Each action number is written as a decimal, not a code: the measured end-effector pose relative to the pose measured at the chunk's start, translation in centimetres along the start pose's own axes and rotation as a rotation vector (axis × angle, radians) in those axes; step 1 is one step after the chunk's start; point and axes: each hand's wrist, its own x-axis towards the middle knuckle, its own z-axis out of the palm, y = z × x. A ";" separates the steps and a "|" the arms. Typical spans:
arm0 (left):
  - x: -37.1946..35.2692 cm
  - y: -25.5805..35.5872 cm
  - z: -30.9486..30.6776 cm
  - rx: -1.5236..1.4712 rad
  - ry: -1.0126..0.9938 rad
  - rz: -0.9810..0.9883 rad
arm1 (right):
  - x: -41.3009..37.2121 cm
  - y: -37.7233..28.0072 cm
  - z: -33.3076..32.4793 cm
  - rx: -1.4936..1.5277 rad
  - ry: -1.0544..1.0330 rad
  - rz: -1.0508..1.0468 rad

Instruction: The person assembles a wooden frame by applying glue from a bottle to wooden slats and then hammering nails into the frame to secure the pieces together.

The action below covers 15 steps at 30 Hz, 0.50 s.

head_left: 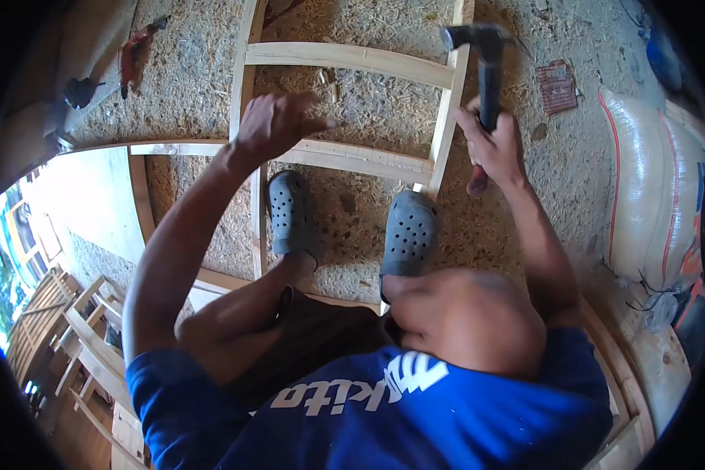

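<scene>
My right hand is wrapped round the handle of a claw hammer, held upright beside the wooden frame's right rail. The hammer's head shows near the top of that rail. Over the frame's left side, my left hand is raised with thumb and fingers apart, slightly blurred; I see nothing in it. Below both hands lies the pale wooden frame, with two long rails and slightly curved crosspieces. One crosspiece runs just beneath my left hand.
My feet in grey clogs are between the rails. Wood shavings cover the floor. A red tool lies at upper left, a reddish wrapper at right. White sacks stand at the right edge; wooden pieces are stacked at lower left.
</scene>
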 end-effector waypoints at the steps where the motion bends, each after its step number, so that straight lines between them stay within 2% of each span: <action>1: 3.6 4.5 -5.3 -0.107 -0.379 -0.281 | 0.6 -1.7 0.2 0.114 -0.076 -0.027; 2: 5.0 5.4 -5.4 -0.093 -0.380 -0.281 | 1.4 -3.4 0.4 0.228 -0.151 -0.058; 3: 6.3 5.8 -5.4 -0.153 -0.091 0.054 | 2.1 -4.9 0.5 0.247 -0.180 -0.090; 5: 8.5 8.8 -7.0 -0.437 0.019 0.115 | 2.9 -8.6 1.0 0.228 -0.216 -0.158; 6: 9.9 11.3 -9.8 -0.648 -0.159 -0.165 | 3.2 -9.9 1.1 0.182 -0.208 -0.128; 7: 11.0 13.2 -11.9 -0.640 -0.151 -0.170 | 3.9 -10.3 1.5 0.124 -0.169 -0.175; 8: 12.0 14.9 -13.8 -0.757 -0.091 -0.193 | 4.7 -10.6 1.9 0.063 -0.127 -0.222; 10: 13.7 15.2 -15.7 -0.885 -0.018 -0.214 | 5.0 -14.1 1.2 0.025 -0.090 -0.215; 12: 14.6 13.0 -16.5 -1.003 -0.155 -0.005 | 6.3 -13.9 1.5 0.029 -0.082 -0.252; 13: 13.8 14.1 -18.8 -1.005 -0.044 -0.045 | 6.1 -15.3 1.8 0.018 -0.084 -0.252; 15: 12.9 12.8 -20.0 -1.016 -0.132 -0.139 | 6.7 -17.6 1.9 -0.024 -0.137 -0.255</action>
